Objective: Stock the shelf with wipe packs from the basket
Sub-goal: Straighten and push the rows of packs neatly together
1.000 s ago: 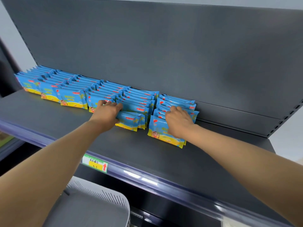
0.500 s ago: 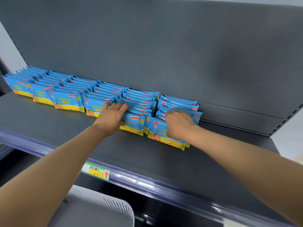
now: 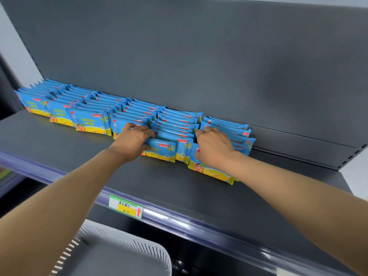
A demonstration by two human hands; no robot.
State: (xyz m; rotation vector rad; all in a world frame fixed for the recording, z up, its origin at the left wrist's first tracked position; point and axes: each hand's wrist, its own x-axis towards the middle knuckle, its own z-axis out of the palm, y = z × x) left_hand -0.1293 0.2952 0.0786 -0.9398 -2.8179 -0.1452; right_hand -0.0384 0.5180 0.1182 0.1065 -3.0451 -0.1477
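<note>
Nearest the viewer, below the shelf's front edge, sits a pale slotted plastic basket (image 3: 127,253); no packs are visible in the part shown. A green and yellow price label (image 3: 125,206) is fixed to the glossy front rail of the dark grey metal shelf (image 3: 179,188).

Further in, both hands work the two right-hand rows of blue and yellow soft-film wipe packs (image 3: 89,121), which stand on edge in rows running from mid-shelf to the back panel. The left hand (image 3: 132,139) has fingers curled around the left end of a front pack (image 3: 162,149), thumb beneath. The right hand (image 3: 214,148) lies palm down, fingers bent onto the tops of the rightmost row, covering its leaning front pack (image 3: 211,170).

Each pack's long axis runs parallel to the front edge. Judgement: squaring the fronts requires pushing rearward; the right hand is nearer the leaning pack.
</note>
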